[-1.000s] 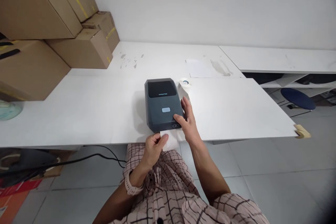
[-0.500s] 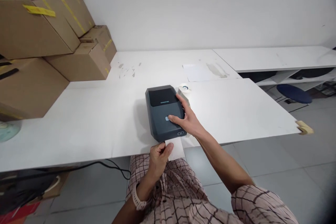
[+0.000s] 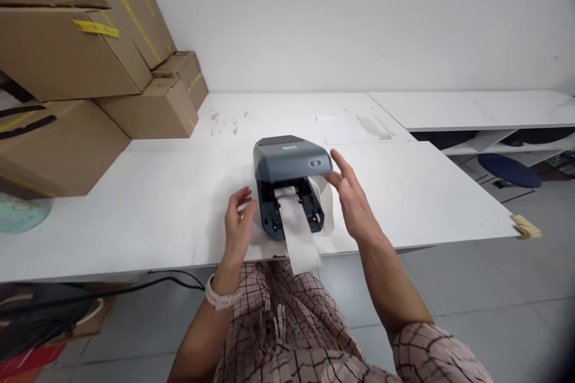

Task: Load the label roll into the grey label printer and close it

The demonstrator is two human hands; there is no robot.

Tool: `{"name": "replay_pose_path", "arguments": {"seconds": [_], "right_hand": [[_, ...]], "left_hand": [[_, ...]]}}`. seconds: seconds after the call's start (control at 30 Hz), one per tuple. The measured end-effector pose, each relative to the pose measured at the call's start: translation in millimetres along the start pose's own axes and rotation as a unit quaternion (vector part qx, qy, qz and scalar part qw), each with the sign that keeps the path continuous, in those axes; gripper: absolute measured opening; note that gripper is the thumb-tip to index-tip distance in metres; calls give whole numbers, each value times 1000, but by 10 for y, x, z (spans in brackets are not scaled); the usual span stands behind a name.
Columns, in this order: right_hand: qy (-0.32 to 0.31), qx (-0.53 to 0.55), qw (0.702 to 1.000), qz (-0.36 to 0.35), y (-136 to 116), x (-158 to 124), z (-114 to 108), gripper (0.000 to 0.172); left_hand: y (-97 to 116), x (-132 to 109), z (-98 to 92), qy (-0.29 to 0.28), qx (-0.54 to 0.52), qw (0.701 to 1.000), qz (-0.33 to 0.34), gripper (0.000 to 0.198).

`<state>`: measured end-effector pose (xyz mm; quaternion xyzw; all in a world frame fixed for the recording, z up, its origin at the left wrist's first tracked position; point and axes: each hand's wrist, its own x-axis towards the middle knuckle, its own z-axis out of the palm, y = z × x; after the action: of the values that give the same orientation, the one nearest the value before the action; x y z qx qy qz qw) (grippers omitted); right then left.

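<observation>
Matte grey plastic printer (image 3: 291, 182), lid raised, feeds smooth white paper strip (image 3: 299, 233) between both empty, spread hands.

**Hidden and cropped regions around the opened label printer**

The raised lid of the dark grey plastic label printer (image 3: 290, 185) conceals the rear of its paper bay, so the roll feeding the white paper strip (image 3: 299, 230) is unseen. The lid's lettering is too small to read. The stacked brown cardboard boxes (image 3: 67, 78) and the pale green round object (image 3: 20, 212) are cropped by the left edge. The dark blue round stool (image 3: 510, 170) sits partly behind the white shelf (image 3: 485, 140).
</observation>
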<state>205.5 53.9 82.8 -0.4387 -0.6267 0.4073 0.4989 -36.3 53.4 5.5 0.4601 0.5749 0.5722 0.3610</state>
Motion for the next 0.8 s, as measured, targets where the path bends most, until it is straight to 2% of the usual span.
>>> {"name": "replay_pose_path", "arguments": {"seconds": [0.1,0.23,0.3,0.37,0.43,0.47,0.53,0.6,0.63,0.8], "right_hand": [[-22,-37,997,-62,-95,380,-9,75],[-39,-92,988,-115,-83,866,-1,80],[-19,-131,980,-152,-23,1036,30,73],[-25,-204,962,-181,60,1128,102,52],[-111,-310,925,-191,148,1139,219,34],[-179,-367,893,-187,187,1121,287,32],[-311,-463,812,-171,241,1066,417,32],[-380,-516,752,-155,255,1024,499,32],[-399,-520,740,-149,248,1016,514,34],[-439,-487,745,-125,217,1078,409,41]], "left_hand": [[14,224,190,-61,35,997,-15,59],[-4,355,326,-69,58,996,-16,66],[6,368,336,-67,63,996,-17,68],[37,363,325,-66,69,995,-22,69],[80,353,306,-68,79,994,-27,71],[100,348,296,-70,89,993,-28,73],[129,343,277,-77,120,989,-27,79],[134,344,262,-80,149,985,-19,84],[125,345,257,-81,157,984,-13,85],[-13,363,251,-86,132,987,2,80]]}}
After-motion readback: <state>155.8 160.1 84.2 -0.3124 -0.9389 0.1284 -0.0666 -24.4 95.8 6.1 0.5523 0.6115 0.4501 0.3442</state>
